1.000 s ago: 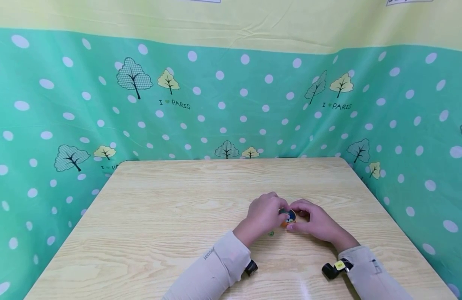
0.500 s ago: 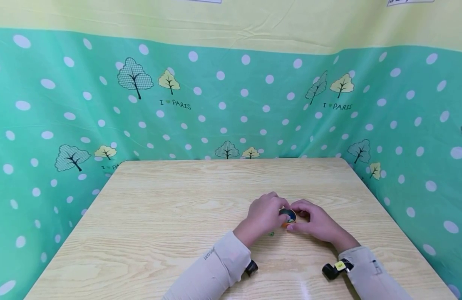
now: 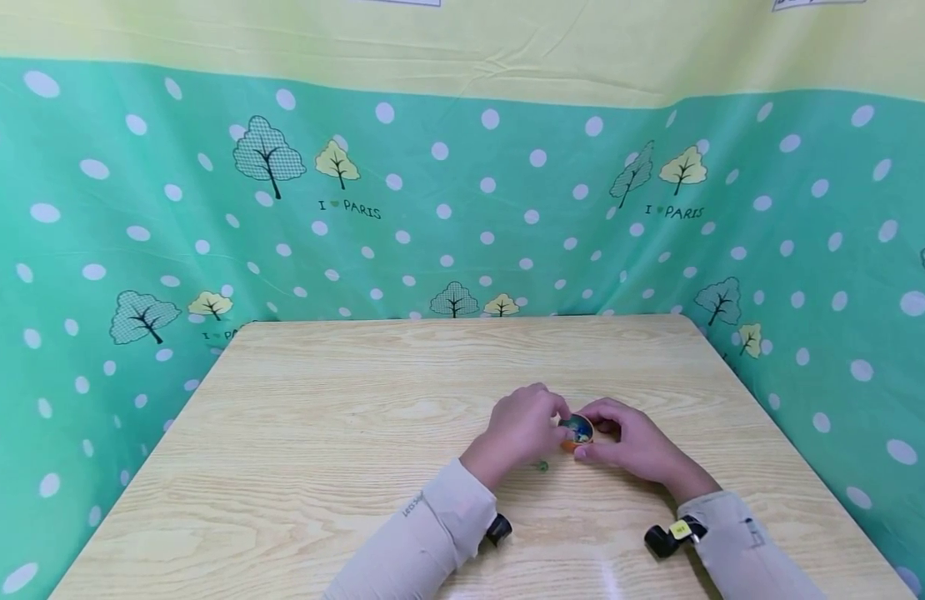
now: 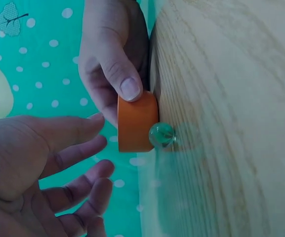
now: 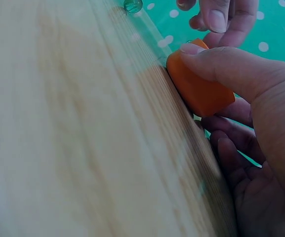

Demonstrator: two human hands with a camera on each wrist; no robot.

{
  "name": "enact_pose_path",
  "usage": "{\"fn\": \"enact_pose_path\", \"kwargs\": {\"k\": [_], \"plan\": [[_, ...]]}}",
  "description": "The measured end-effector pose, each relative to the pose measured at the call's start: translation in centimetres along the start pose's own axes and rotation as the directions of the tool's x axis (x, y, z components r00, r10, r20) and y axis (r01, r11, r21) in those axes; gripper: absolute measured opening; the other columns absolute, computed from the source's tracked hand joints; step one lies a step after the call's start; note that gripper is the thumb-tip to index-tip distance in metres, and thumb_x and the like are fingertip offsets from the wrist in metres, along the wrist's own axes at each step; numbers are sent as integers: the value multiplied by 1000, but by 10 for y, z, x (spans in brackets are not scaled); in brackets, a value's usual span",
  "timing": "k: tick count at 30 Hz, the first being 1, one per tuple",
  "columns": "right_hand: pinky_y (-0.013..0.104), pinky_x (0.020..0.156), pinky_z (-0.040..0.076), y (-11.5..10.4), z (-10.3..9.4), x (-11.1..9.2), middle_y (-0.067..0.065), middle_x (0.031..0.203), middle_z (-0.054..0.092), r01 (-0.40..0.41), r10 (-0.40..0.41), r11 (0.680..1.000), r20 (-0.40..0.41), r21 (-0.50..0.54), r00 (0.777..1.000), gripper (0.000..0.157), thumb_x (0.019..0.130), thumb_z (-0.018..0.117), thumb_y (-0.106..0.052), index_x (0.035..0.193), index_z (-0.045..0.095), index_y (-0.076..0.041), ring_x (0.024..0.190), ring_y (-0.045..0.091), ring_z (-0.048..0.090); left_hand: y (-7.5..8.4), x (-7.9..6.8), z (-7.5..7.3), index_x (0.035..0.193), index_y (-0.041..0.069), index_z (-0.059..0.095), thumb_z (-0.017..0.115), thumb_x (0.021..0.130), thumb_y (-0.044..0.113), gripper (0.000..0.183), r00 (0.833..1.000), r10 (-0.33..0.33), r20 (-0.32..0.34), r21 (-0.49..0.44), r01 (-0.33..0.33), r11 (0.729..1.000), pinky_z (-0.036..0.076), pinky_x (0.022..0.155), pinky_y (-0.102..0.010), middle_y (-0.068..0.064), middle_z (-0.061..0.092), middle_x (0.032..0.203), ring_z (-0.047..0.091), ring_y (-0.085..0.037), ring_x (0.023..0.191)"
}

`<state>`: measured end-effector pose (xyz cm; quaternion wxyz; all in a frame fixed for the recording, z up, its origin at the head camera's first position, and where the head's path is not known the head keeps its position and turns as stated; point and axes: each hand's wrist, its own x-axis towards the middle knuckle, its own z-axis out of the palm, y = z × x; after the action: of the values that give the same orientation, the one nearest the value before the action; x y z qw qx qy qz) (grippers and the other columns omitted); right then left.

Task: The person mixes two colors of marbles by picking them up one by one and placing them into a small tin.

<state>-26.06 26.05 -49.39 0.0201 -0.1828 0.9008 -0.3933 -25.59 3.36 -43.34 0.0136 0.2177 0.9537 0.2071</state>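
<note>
A small round orange container (image 3: 578, 446) stands on the wooden table, its top showing dark blue and green too small to make out. My right hand (image 3: 633, 443) grips its side, with the thumb (image 5: 206, 61) on one side and fingers on the other. Close by on the left, my left hand (image 3: 521, 427) hovers with fingers loosely bent; in the left wrist view they are apart from the orange wall (image 4: 136, 123) and hold nothing. A clear marble with green inside (image 4: 162, 135) lies on the tabletop beside the container, near the left hand.
The light wooden table (image 3: 320, 400) reaches back to a green dotted curtain (image 3: 402, 208) with tree prints, which also hangs along both sides. Black wrist cameras sit under the left cuff (image 3: 498, 530) and at the right cuff (image 3: 663, 542).
My left hand has drawn slightly left, away from the container, and more of its top shows. The right hand keeps its hold in the same place.
</note>
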Motion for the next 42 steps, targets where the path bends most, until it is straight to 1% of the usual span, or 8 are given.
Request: {"fn": "enact_pose_path", "kwargs": {"k": [7, 11, 16, 23, 29, 32, 36, 42], "plan": [[28, 90, 50, 1, 0, 1, -12, 115, 67, -6, 7, 1000, -11, 15, 1000, 47, 77, 88, -52, 117, 71, -34, 103, 16, 60, -6, 0, -3, 93, 28, 78, 83, 87, 39, 14, 999, 9, 48, -5, -9, 1000, 49, 67, -27, 9, 69, 100, 59, -8, 86], [28, 89, 50, 2, -1, 1, -12, 114, 67, -6, 6, 1000, -15, 18, 1000, 48, 77, 88, -53, 117, 71, -34, 103, 16, 61, -8, 2, -2, 86, 26, 73, 84, 86, 41, 19, 996, 4, 84, 0, -4, 1000, 47, 64, -27, 10, 66, 93, 56, -8, 82], [27, 89, 51, 2, 0, 1, -12, 114, 68, -12, 13, 1000, -24, 15, 1000, 48, 77, 88, -52, 118, 71, -33, 102, 15, 62, -12, 0, -5, 83, 25, 71, 86, 84, 40, 21, 993, -19, 116, -12, 21, 1000, 46, 62, -27, 11, 63, 87, 55, -8, 78], [28, 90, 52, 1, 1, 2, -12, 114, 68, -36, 35, 999, -50, -15, 998, 49, 77, 88, -52, 119, 71, -32, 103, 14, 62, -15, -3, -5, 66, 27, 66, 86, 83, 42, 30, 980, -41, 192, -19, 45, 999, 46, 57, -30, 12, 62, 72, 56, -10, 67], [26, 89, 53, 3, 0, 1, -12, 116, 68, -37, 35, 999, -63, -30, 997, 50, 78, 88, -52, 121, 70, -32, 103, 13, 62, -16, -5, -6, 66, 27, 66, 90, 77, 46, 33, 970, -40, 238, -11, 44, 999, 46, 56, -30, 12, 64, 69, 57, -10, 65], [25, 88, 53, 4, -1, 1, -11, 116, 68, -33, 31, 999, -68, -27, 997, 50, 79, 87, -52, 121, 70, -31, 102, 14, 63, -15, -7, -7, 66, 26, 66, 94, 73, 44, 34, 966, -26, 258, -3, 28, 1000, 47, 55, -30, 12, 64, 68, 57, -10, 64], [25, 88, 53, 4, -2, 1, -11, 116, 68, -32, 31, 999, -63, -18, 998, 51, 79, 87, -51, 122, 70, -30, 101, 14, 63, -14, -9, -7, 66, 27, 65, 97, 68, 38, 34, 964, -16, 264, 26, 9, 1000, 46, 54, -31, 13, 63, 68, 56, -9, 63], [25, 88, 53, 4, -1, 1, -10, 117, 68, -40, 39, 999, -61, -16, 997, 51, 79, 88, -50, 122, 70, -30, 101, 14, 63, -11, -11, -9, 65, 26, 65, 96, 70, 33, 32, 963, -31, 267, 46, 19, 999, 46, 55, -31, 13, 63, 68, 56, -9, 64]]}}
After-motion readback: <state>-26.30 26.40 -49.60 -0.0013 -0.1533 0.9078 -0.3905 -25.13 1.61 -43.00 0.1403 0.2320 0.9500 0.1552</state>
